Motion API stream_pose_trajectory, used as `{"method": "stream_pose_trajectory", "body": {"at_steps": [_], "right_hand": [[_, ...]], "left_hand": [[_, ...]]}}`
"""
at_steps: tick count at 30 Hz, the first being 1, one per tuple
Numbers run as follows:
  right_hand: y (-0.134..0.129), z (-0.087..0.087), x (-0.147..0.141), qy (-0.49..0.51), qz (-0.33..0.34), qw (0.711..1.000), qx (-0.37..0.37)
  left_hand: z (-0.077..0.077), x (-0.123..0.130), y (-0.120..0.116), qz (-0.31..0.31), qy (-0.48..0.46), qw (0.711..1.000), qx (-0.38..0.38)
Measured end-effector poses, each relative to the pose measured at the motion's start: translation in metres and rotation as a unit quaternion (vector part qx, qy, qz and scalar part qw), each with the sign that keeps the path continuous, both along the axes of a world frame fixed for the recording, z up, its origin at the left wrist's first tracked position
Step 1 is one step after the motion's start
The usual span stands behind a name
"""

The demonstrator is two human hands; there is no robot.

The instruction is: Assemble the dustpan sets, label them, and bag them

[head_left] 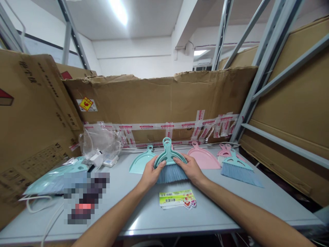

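Between my two hands is a teal hand brush [168, 157] with blue-grey bristles, its looped handle pointing away from me. A second teal rim shows close behind the brush; it looks like a dustpan, mostly hidden. My left hand [152, 170] is closed on the left edge, thumb on top. On the right edge, my right hand [190, 168] grips the same brush, its thumb also on the front. Just below the bristles lies a small stack of printed cards [177, 199] in green, yellow and white.
Behind my hands lie a teal dustpan [143, 162] and a pink dustpan [204, 157]. Teal and pink brushes [239, 168] rest at the right. Bagged teal items [58, 178], clear plastic [100, 142] and white cables are at the left. Cardboard walls [159, 99] surround the table [144, 219].
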State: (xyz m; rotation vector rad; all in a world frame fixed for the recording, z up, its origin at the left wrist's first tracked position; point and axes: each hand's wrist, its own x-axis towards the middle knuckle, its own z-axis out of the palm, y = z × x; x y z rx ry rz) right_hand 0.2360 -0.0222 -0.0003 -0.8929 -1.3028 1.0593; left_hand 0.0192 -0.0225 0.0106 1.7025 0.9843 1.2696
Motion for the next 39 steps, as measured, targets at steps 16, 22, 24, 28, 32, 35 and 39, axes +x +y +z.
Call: {"method": "stream_pose_trajectory", "body": {"at_steps": [16, 22, 24, 28, 32, 35, 39], "right_hand": [[-0.013, 0.009, -0.011, -0.035, -0.012, 0.998, 0.056], [-0.02, 0.014, -0.017, -0.048, 0.0, 0.997, 0.059], [-0.021, 0.015, -0.018, -0.044, -0.004, 0.998, 0.054], [-0.022, 0.016, -0.02, -0.041, -0.005, 0.998, 0.052], [-0.021, 0.013, -0.019, -0.041, 0.0, 0.998, 0.052], [-0.019, 0.01, -0.02, -0.044, -0.003, 0.998, 0.055], [-0.012, 0.006, -0.017, -0.044, -0.023, 0.998, 0.029]], "left_hand": [[0.02, -0.005, -0.016, 0.046, 0.091, 0.99, 0.093], [0.022, 0.002, -0.016, 0.086, 0.051, 0.99, 0.104], [0.021, 0.002, -0.015, 0.103, 0.053, 0.987, 0.107], [0.018, 0.0, -0.014, 0.137, 0.056, 0.983, 0.107], [0.015, -0.001, -0.011, 0.14, 0.048, 0.984, 0.1], [0.014, 0.0, -0.009, 0.126, 0.046, 0.987, 0.088], [0.016, -0.003, -0.007, 0.09, 0.069, 0.99, 0.079]]}}
